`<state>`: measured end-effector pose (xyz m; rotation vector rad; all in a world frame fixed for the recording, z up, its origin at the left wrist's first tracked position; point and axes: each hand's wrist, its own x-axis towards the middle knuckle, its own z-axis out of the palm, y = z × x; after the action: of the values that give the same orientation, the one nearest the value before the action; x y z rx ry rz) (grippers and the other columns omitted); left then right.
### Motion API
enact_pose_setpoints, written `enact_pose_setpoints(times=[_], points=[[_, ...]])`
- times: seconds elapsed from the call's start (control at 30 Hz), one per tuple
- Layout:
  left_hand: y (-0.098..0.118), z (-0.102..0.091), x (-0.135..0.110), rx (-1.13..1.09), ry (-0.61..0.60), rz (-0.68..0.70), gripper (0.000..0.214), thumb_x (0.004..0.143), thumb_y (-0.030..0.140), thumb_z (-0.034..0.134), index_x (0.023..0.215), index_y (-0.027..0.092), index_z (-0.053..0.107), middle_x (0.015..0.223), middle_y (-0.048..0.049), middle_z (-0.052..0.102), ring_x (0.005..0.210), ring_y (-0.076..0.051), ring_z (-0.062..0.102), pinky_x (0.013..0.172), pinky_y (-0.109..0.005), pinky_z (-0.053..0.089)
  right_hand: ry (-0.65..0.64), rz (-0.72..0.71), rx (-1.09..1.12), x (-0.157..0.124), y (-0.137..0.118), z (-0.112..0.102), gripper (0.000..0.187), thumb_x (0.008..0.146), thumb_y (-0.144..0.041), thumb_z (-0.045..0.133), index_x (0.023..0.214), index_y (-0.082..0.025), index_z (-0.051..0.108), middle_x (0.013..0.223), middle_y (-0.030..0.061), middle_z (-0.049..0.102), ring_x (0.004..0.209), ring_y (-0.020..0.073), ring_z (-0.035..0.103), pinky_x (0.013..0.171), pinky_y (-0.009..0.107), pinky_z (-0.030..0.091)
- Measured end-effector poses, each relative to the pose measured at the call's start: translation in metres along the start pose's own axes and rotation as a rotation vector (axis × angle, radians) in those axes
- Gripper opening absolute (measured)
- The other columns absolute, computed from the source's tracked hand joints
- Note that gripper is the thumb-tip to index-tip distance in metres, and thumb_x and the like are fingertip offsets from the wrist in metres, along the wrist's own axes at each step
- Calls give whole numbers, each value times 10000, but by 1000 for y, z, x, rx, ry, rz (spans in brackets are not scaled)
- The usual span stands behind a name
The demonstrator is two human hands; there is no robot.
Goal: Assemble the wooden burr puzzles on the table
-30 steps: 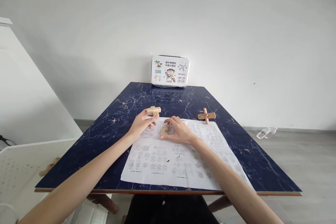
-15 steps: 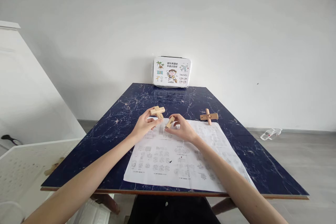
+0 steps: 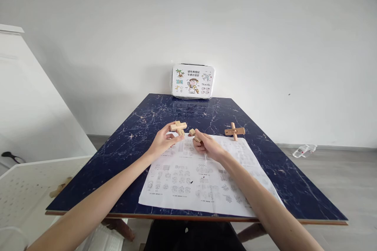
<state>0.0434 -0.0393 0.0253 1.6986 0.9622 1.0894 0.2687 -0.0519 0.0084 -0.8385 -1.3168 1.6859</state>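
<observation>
My left hand (image 3: 162, 142) grips a small cross of wooden puzzle bars (image 3: 178, 127) and holds it just above the table. My right hand (image 3: 206, 146) is closed on a single wooden bar (image 3: 192, 132), its end close to the cross, a small gap between them. Both hands hover over the far edge of a printed instruction sheet (image 3: 206, 180) lying on the dark blue marble table (image 3: 135, 125).
A second wooden cross (image 3: 234, 130) lies on the table to the right of my hands. A white illustrated case (image 3: 193, 80) stands against the wall at the table's far edge. A white perforated crate (image 3: 26, 188) sits at lower left. A plastic bottle (image 3: 302, 150) lies on the floor.
My right hand lifted the single bar off the sheet and brought it up toward the cross in my left hand. The left hand rose slightly.
</observation>
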Motion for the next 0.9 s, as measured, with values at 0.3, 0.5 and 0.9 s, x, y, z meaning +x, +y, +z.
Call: enact_pose_setpoints(times=[0.3, 0.5, 0.9], points=[[-5, 0, 1, 57, -10, 42, 710, 813, 472, 789, 1433, 281, 499, 1333, -104, 628, 671, -108, 599, 502, -212, 473, -186, -28, 258, -3, -2, -4, 221, 949, -387, 667, 928, -186, 578, 854, 7, 562, 620, 96, 477, 573, 244, 380], [-4, 0, -1, 111, -16, 102, 750, 779, 447, 837, 1433, 290, 506, 1269, -84, 669, 845, -177, 685, 689, -269, 554, -261, 22, 205, -3, -1, -6, 343, 1009, -477, 564, 900, -158, 620, 766, 25, 660, 474, 78, 509, 462, 226, 364], [-3, 1, -3, 260, -153, 241, 687, 804, 452, 816, 1424, 366, 533, 1131, -21, 586, 692, -94, 552, 614, -240, 523, -256, 120, 468, -2, 3, -3, 434, 1095, -454, 380, 982, -120, 633, 786, 65, 733, 559, 89, 670, 539, 165, 551]])
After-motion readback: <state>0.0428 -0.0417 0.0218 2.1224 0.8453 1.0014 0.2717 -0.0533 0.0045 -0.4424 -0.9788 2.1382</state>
